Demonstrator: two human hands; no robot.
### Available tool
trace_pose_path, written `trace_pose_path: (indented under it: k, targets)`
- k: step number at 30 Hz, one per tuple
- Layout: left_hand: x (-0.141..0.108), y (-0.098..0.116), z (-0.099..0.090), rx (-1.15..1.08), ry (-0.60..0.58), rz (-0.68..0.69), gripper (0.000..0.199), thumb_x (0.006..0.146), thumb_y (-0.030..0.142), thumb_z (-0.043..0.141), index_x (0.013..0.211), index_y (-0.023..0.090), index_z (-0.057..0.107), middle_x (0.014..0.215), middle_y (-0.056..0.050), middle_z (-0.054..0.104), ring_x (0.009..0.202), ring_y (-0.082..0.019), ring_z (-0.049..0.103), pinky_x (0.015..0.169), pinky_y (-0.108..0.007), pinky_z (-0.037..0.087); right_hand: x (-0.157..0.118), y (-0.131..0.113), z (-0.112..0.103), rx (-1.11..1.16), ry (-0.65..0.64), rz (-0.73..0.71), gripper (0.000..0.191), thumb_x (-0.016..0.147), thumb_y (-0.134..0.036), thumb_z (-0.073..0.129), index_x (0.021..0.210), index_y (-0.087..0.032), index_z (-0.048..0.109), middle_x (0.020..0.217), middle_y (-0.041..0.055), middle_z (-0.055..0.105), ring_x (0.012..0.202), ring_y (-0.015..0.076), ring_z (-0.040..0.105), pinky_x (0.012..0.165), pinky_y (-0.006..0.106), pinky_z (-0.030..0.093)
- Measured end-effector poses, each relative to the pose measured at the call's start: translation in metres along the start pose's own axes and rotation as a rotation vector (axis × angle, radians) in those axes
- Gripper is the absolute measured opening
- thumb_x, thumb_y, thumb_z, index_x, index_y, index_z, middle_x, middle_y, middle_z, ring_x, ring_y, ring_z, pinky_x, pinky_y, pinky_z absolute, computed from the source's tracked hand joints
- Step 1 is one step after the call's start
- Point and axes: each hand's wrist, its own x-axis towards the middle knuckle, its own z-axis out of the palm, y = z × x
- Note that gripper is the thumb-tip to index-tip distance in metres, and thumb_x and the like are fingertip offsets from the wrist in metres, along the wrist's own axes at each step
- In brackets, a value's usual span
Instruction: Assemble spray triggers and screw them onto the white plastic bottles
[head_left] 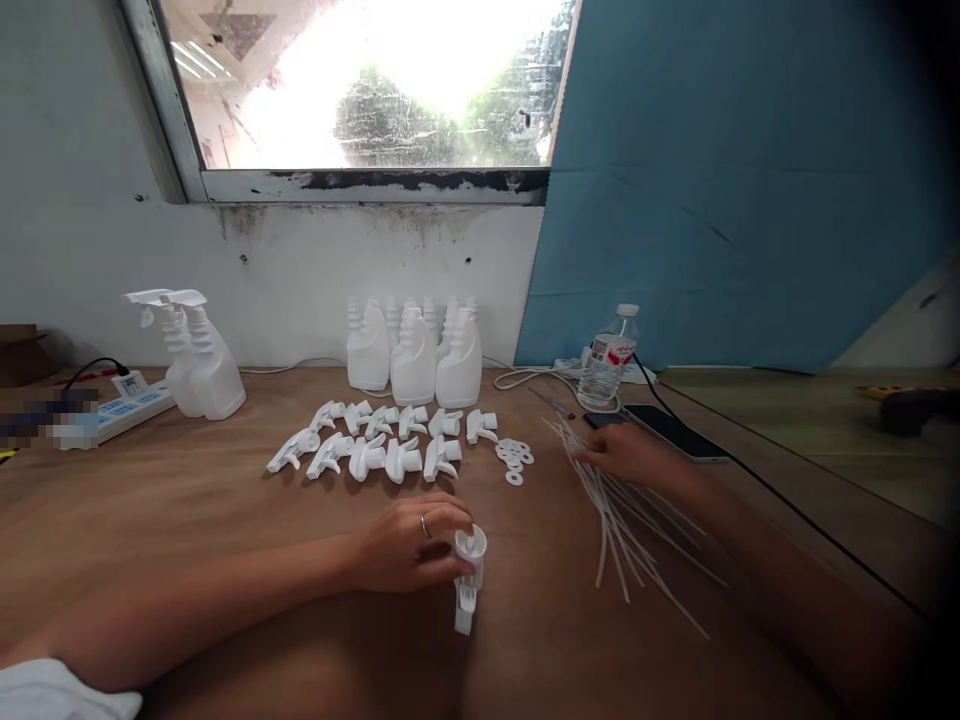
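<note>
My left hand [420, 543], with a ring on one finger, is closed around a white spray head [469, 585] at the front centre; its round collar faces up. To the right, my right hand [616, 453] is over the far end of a loose bundle of thin white tubes [619, 520], fingertips pressed at the tubes. Whether one tube or more is pinched cannot be made out. Between the hands and further back lie several flat white rings [514, 455]. Rows of white spray heads [403, 458] lie on the brown table [300, 520] beyond my left hand.
White bottles [412, 360] stand by the wall. Two bottles with spray heads [214, 370] stand at the left beside a power strip [135, 410]. A water bottle [606, 360], a phone [675, 432] and cables are at the back right.
</note>
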Motion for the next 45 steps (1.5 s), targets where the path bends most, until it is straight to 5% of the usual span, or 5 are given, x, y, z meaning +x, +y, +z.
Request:
trace_pose_path:
  k: [6,22,29,35,45]
  targets:
    - [0.003,0.001,0.000,-0.030,-0.010,0.048,0.025,0.085,0.026,0.064,0.105,0.014,0.054,0.093,-0.011,0.066,0.095,-0.020,0.062,0.086,-0.031,0.051,-0.003,-0.008,-0.001,0.033,-0.266,0.139,0.038,0.078,-0.047,0.058,0.055,-0.019,0.048,0.044,0.0022,0.054,0.045,0.0163,0.055,0.051,0.024,0.036]
    - [0.006,0.003,-0.004,-0.061,-0.071,0.019,0.027,0.084,0.025,0.064,0.106,0.015,0.054,0.097,-0.013,0.062,0.097,-0.021,0.057,0.089,-0.035,0.049,-0.003,-0.014,-0.002,0.080,-0.282,0.208,0.032,0.076,-0.023,0.055,0.046,-0.017,0.046,0.046,0.0035,0.053,0.039,0.0130,0.049,0.046,0.025,0.037]
    - [0.003,0.007,-0.010,-0.155,-0.121,0.004,0.036,0.085,0.010,0.047,0.120,0.016,0.051,0.117,-0.016,0.060,0.117,-0.023,0.054,0.099,-0.037,0.046,-0.001,-0.005,-0.003,0.205,-0.268,0.225,0.029,0.076,-0.024,0.054,0.049,-0.016,0.047,0.046,0.0027,0.053,0.034,0.0094,0.044,0.038,0.021,0.033]
    - [0.002,0.005,-0.009,-0.137,-0.135,-0.046,0.030,0.086,0.017,0.054,0.116,0.017,0.053,0.109,-0.014,0.062,0.104,-0.020,0.059,0.091,-0.032,0.049,-0.006,-0.002,-0.013,0.380,-0.267,0.278,0.024,0.081,-0.030,0.047,0.061,-0.018,0.042,0.054,0.0058,0.062,0.028,0.0071,0.042,0.030,0.018,0.020]
    - [-0.002,0.002,-0.004,-0.082,-0.114,-0.220,0.046,0.081,0.033,0.065,0.121,0.018,0.050,0.093,-0.006,0.057,0.078,-0.013,0.053,0.070,-0.024,0.047,-0.031,-0.048,-0.041,1.031,0.043,-0.214,0.021,0.090,-0.041,0.045,0.084,-0.021,0.044,0.059,-0.0003,0.060,0.035,0.0105,0.051,0.034,0.020,0.028]
